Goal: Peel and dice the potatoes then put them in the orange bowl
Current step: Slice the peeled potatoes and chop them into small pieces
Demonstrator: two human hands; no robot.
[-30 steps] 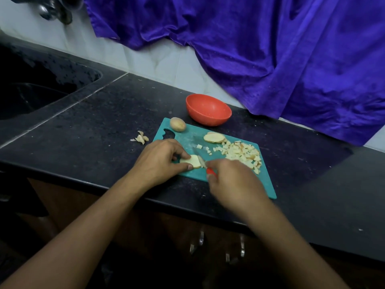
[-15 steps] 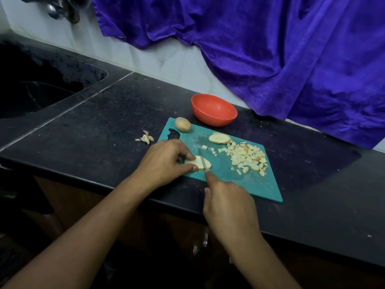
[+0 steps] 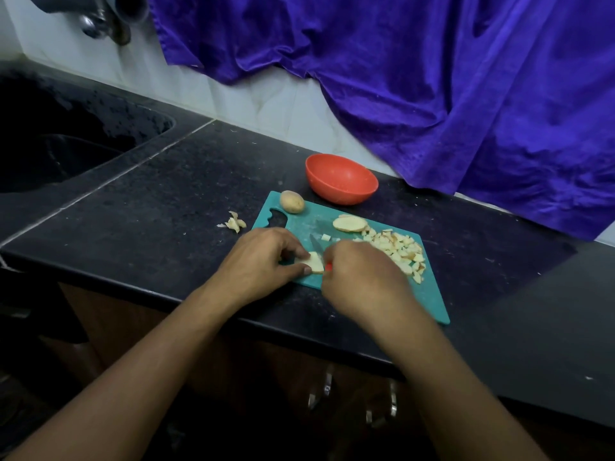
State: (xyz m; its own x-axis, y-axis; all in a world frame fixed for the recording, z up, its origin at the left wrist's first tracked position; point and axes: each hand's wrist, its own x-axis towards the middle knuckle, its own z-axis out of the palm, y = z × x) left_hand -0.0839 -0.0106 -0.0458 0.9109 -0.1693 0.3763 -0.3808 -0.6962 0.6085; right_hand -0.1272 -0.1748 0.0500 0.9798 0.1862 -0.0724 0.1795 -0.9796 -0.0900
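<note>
Right hand (image 3: 362,281) forward again — knife (image 3: 316,245) tip away-left, across potato slice (image 3: 315,263)

A dark speckled desk (image 3: 133,201) runs along a white tiled wall (image 3: 266,104). A black sink (image 3: 66,154) is sunk into its far left corner, with a metal tap (image 3: 100,24) above it. A purple cloth (image 3: 432,78) hangs down the wall to the desk's far edge. Metal cabinet handles (image 3: 327,387) show below the near edge.
</note>
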